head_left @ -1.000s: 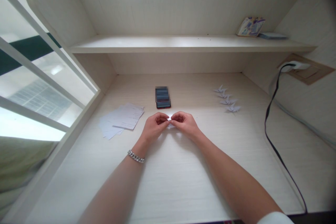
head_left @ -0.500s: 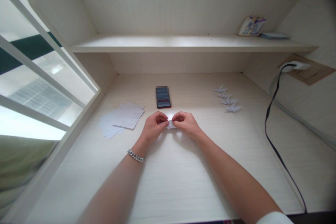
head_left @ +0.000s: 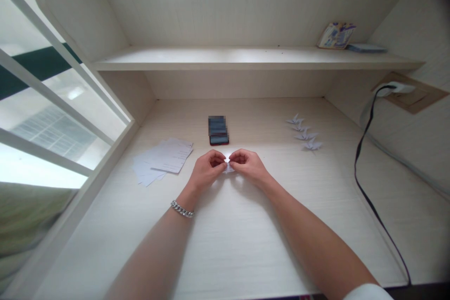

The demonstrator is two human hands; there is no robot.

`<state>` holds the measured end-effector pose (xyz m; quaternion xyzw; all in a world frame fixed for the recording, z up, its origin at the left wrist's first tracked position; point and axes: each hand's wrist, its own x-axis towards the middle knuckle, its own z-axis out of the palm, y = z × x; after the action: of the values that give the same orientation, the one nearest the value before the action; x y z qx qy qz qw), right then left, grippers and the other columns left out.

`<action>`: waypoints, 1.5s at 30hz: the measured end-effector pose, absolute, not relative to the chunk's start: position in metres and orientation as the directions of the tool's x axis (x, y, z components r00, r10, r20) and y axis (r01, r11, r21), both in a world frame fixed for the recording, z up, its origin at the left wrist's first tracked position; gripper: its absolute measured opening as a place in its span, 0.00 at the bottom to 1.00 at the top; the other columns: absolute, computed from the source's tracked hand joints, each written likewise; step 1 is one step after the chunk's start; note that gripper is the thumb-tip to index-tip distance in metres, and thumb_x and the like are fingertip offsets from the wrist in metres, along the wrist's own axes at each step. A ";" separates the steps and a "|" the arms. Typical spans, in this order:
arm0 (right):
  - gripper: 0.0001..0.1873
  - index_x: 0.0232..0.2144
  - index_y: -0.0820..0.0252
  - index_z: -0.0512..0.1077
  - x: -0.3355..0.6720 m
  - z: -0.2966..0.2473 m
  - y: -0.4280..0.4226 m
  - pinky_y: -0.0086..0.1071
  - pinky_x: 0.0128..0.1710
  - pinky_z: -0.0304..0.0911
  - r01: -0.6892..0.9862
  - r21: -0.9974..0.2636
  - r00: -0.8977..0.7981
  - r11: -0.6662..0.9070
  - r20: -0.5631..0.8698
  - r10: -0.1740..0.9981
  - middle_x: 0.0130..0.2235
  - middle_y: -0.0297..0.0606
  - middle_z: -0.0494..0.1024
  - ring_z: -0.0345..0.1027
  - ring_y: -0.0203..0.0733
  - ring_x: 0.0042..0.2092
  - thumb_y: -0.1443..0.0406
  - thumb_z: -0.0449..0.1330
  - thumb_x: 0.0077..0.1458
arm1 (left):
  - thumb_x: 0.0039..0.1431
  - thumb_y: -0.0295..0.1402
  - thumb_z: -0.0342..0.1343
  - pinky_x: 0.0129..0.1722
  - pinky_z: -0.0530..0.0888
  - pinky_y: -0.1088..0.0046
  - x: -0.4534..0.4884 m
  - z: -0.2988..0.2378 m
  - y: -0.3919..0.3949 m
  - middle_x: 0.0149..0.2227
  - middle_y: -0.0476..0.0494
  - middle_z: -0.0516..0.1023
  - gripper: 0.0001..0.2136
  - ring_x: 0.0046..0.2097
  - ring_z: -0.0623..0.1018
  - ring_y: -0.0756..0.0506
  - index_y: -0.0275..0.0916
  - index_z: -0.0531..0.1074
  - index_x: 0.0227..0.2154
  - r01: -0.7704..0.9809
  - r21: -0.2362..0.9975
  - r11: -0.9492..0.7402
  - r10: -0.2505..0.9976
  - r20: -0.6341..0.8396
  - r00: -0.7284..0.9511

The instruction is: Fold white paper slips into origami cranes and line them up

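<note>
My left hand (head_left: 207,168) and my right hand (head_left: 248,165) meet over the middle of the pale wooden desk (head_left: 225,234). Both pinch a small folded piece of white paper (head_left: 228,166) between their fingertips; most of it is hidden by the fingers. A silver chain bracelet (head_left: 182,209) sits on my left wrist. A stack of white paper sheets (head_left: 162,159) lies just left of my left hand. Several finished paper cranes (head_left: 304,132) stand in a row to the right.
A phone (head_left: 218,130) lies just beyond my hands. A black cable (head_left: 365,168) runs from a wall socket (head_left: 397,88) down the desk's right side. On the shelf (head_left: 246,58) above lie a packet (head_left: 335,35) and a flat item. White rails border the left.
My fingertips spread slightly apart along the paper half a second ago and have drawn close together again. The arms and everything on the desk stay where they were.
</note>
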<state>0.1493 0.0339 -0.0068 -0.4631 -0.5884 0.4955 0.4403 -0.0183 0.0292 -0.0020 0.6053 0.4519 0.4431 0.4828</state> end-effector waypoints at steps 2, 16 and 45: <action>0.10 0.30 0.61 0.72 0.149 -0.007 0.033 0.30 0.30 0.63 0.122 -0.989 -0.185 0.086 0.063 0.981 0.29 0.36 0.75 0.68 0.37 0.31 0.67 0.60 0.40 | 0.45 0.31 0.59 0.31 0.70 0.75 -0.018 -0.002 0.029 0.29 0.45 0.75 0.09 0.31 0.75 0.49 0.36 0.70 0.31 0.108 0.987 -0.123 0.974 0.099 0.203; 0.13 0.33 0.62 0.72 0.150 -0.004 0.035 0.31 0.31 0.62 0.075 -0.996 -0.211 0.055 0.038 0.977 0.28 0.36 0.75 0.68 0.38 0.31 0.67 0.60 0.40 | 0.44 0.30 0.60 0.33 0.72 0.74 -0.020 -0.004 0.030 0.29 0.46 0.75 0.10 0.32 0.76 0.49 0.35 0.68 0.31 0.061 0.991 -0.117 0.980 0.105 0.172; 0.12 0.40 0.58 0.74 0.132 -0.004 0.022 0.31 0.37 0.65 0.377 -0.848 -0.118 0.373 0.355 0.927 0.39 0.40 0.76 0.70 0.40 0.39 0.64 0.55 0.54 | 0.48 0.36 0.59 0.40 0.74 0.70 -0.012 -0.006 0.029 0.34 0.41 0.78 0.12 0.36 0.78 0.46 0.35 0.73 0.34 0.107 0.975 -0.195 0.975 0.205 -0.090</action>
<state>0.1322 0.0216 -0.0044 -0.4750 -0.6863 0.2967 0.4640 -0.0118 0.0286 -0.0057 0.5459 0.4954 0.5472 0.3965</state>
